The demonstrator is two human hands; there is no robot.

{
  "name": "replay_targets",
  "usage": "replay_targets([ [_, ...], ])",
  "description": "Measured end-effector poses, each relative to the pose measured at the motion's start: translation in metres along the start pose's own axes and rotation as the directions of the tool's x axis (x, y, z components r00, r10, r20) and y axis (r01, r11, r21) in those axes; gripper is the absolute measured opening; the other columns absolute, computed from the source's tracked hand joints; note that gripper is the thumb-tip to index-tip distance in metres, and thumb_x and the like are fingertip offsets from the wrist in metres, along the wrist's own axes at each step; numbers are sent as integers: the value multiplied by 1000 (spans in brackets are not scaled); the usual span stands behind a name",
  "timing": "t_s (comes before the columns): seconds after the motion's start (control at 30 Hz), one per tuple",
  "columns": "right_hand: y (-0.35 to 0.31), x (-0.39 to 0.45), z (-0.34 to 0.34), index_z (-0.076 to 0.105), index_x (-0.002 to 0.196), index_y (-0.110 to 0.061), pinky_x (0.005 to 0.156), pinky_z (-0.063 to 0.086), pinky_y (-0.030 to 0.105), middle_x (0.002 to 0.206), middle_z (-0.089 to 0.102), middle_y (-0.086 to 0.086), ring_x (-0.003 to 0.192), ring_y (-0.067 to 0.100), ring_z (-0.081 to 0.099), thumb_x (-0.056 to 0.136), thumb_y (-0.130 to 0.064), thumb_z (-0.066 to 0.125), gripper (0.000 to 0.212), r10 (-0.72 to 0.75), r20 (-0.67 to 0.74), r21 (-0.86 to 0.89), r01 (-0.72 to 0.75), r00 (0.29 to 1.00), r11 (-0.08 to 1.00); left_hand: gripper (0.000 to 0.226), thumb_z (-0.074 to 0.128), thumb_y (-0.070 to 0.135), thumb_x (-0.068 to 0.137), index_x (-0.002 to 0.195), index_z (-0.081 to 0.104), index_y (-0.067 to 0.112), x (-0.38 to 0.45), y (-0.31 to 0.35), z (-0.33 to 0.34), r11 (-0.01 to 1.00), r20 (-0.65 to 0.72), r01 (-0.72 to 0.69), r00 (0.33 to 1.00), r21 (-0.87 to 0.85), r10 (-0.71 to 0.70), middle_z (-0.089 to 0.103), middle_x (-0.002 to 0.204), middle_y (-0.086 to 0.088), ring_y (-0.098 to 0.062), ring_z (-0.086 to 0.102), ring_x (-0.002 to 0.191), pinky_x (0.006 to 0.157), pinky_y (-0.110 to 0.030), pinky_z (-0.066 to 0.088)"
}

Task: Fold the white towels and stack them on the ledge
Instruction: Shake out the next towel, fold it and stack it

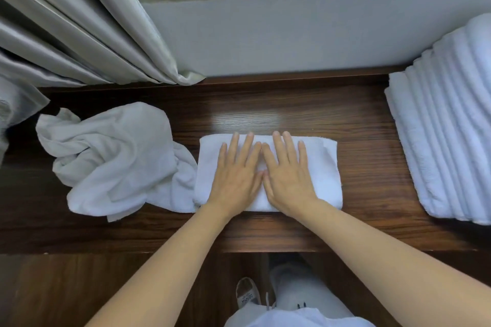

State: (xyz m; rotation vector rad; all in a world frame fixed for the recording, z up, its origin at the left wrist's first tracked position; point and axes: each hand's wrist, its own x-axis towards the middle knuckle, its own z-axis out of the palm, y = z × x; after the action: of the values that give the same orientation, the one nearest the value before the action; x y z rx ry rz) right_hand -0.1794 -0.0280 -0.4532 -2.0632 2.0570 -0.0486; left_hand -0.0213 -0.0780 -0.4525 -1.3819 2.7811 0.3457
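Observation:
A folded white towel [325,167] lies flat in the middle of the dark wooden ledge [292,109]. My left hand [236,172] and my right hand [288,170] press down on it side by side, fingers straight and spread, thumbs nearly touching. To the left sits a crumpled pile of unfolded white towels [117,159], its edge touching the folded towel. At the right end of the ledge stands a stack of folded white towels [446,135], leaning against the wall.
A grey curtain [87,24] hangs at the back left, reaching the ledge. A pale wall [292,32] runs behind the ledge. Below the front edge are the wooden floor [66,289] and my shoe [248,293].

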Motion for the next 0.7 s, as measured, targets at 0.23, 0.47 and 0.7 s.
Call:
replay_targets([
  [0.23, 58, -9, 12, 17, 165, -26, 128, 6, 54, 172, 7, 13, 159, 34, 0, 101, -55, 28, 71, -5, 79, -28, 7, 997, 1000, 91, 36, 78, 91, 164, 13, 28, 4, -43, 18, 990, 93, 138, 986, 13, -138, 1, 172, -7, -31, -10, 158, 127, -50, -2],
  [0.47, 72, -11, -6, 18, 164, -16, 127, 9, 55, 168, 16, 23, 156, 40, 9, 102, -53, 25, 72, 53, 132, -66, -44, 990, 997, 93, 35, 72, 97, 163, 13, 11, 11, -52, -5, 984, 175, 177, 970, -21, -170, 12, 170, -11, -30, 0, 158, 128, -46, -3],
  [0.7, 113, 41, -73, 45, 130, -17, 81, 44, 42, 116, 50, 11, 106, 31, 48, 89, -18, 57, 43, 105, 435, -21, -107, 894, 994, 33, 58, 30, 96, 127, 57, 19, 77, -91, -73, 988, 450, 141, 879, 67, -156, 57, 121, -5, -29, 53, 114, 92, -40, 37],
])
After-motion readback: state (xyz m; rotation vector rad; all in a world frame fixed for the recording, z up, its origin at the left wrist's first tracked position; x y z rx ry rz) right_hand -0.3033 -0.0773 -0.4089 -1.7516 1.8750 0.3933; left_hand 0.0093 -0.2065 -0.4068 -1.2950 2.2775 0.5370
